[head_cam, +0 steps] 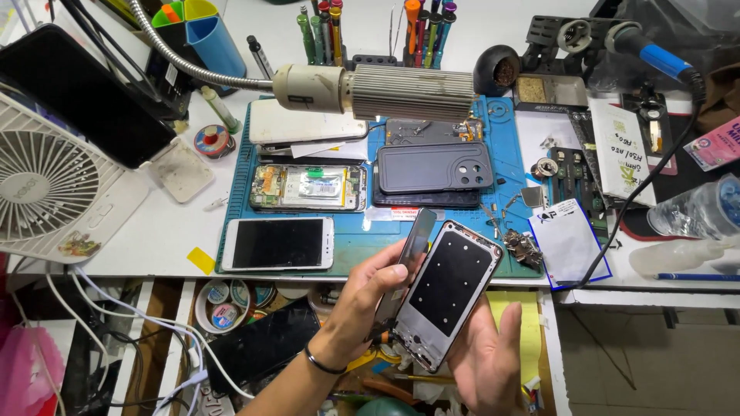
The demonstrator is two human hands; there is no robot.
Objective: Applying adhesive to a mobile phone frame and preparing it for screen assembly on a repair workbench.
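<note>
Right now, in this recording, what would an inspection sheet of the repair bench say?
Surface: blue rubber repair mat on a white bench.
Job's things: open silver phone frame and a thin dark screen panel, both held.
Clutter: white-framed phone, opened phone with battery, dark grey phone back cover, screwdrivers.
Grips: left hand on the panel; right hand under the frame.
Cables: black lead, white wires.
Surroundings: white fan, lamp.
</note>
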